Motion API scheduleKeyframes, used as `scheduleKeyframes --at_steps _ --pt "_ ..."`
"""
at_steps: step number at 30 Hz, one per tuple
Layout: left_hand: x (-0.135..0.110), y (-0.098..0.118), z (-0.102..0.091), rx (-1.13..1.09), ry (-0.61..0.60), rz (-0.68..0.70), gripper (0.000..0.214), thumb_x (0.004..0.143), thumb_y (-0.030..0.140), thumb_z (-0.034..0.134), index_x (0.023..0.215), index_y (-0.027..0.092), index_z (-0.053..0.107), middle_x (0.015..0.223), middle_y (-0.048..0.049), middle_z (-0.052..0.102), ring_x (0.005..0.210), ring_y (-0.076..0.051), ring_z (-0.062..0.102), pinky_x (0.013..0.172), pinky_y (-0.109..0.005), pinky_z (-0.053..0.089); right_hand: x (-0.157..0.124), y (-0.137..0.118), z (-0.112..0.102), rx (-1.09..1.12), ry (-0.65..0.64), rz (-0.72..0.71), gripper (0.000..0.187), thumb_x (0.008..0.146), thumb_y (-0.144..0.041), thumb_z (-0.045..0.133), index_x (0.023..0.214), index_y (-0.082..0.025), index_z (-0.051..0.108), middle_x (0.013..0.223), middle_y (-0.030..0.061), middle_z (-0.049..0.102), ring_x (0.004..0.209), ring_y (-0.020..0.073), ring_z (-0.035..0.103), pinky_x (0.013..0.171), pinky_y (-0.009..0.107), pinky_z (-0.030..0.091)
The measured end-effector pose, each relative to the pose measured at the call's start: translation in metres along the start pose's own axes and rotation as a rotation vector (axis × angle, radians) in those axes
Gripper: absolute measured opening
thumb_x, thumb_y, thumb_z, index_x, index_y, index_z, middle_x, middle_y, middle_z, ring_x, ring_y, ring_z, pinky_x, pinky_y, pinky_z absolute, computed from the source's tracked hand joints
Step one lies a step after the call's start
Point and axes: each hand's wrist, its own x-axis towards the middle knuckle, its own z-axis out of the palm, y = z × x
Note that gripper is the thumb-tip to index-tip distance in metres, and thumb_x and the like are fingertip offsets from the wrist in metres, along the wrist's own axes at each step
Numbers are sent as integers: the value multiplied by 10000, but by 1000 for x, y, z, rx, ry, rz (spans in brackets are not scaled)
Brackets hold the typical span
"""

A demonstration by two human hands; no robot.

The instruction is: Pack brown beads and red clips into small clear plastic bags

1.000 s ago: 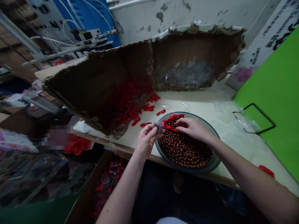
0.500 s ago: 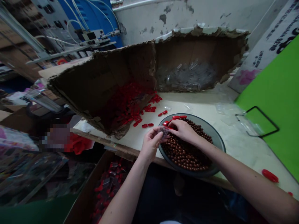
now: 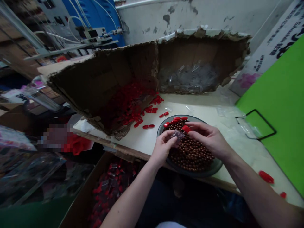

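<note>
My left hand [image 3: 164,146] is closed on a small clear plastic container [image 3: 178,136] with something dark showing inside. Between the thumb and fingers of my right hand [image 3: 210,137] is a red cap [image 3: 186,129], close to the container but apart from it. Both hands are above a grey bowl [image 3: 215,167] heaped with glossy brown balls [image 3: 190,158]. Several more red caps [image 3: 177,119] lie at the bowl's far rim.
Behind the bowl, a torn cardboard box [image 3: 156,60] holds a red cap pile [image 3: 133,98] on its left and clear plastic containers [image 3: 194,77] on its right. Below left, a carton [image 3: 78,198] contains red-capped pieces [image 3: 110,186]. A black wire handle [image 3: 268,125] juts from a green panel [image 3: 277,133].
My right hand has lifted a red cap from the bowl's far rim and moved right and nearer. My left hand has moved right over the bowl with the clear container.
</note>
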Motion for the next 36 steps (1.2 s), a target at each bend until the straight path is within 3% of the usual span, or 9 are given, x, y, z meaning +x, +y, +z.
scheduleKeyframes --at_steps 3,7,13,19,24,30,36 --pt "-2 -1 9 38 2 0 331 744 298 724 1028 147 650 859 -44 699 714 -129 641 687 -247 512 -9 -4 7 -90 54 -62 303 836 -357 649 1116 -253 704 1121 49 716 1029 221 658 970 407 485" --pt "-6 -4 20 66 29 9 316 742 284 717 1022 148 661 888 -48 698 737 -137 645 686 -247 517 -18 1 13 -196 126 -134 293 890 -338 586 1148 -250 696 1138 48 711 1038 214 654 960 386 498" --pt "-12 -7 32 46 92 -6 321 727 281 728 1011 140 682 888 -53 704 695 -127 622 647 -248 520 -35 9 18 -544 219 -375 406 960 -255 475 1360 -248 537 1223 77 663 1067 208 643 990 379 489" --pt "-17 -2 32 78 33 -57 378 741 306 722 1084 150 688 894 -66 718 692 -138 638 653 -256 508 -42 17 12 -718 183 -484 510 960 -236 479 1462 -262 393 1271 84 633 1104 226 629 995 390 496" --pt "-17 -2 28 133 -24 -58 361 761 295 701 1097 162 693 919 -59 719 719 -137 635 683 -255 506 -44 14 10 -738 145 -482 511 956 -228 480 1461 -243 400 1253 94 642 1091 228 636 1008 388 492" --pt "-15 1 26 82 -78 -95 388 745 318 717 1087 135 696 881 -69 703 680 -127 620 632 -234 480 -49 2 15 -543 136 -347 434 971 -232 432 1397 -298 484 1275 48 623 1146 203 608 1038 381 474" --pt "-18 23 43 55 -41 -98 398 732 331 722 1072 127 696 859 -73 702 646 -124 602 592 -230 452 -50 -17 16 -555 226 -368 469 962 -209 432 1424 -289 449 1262 75 617 1145 219 602 1020 399 485"
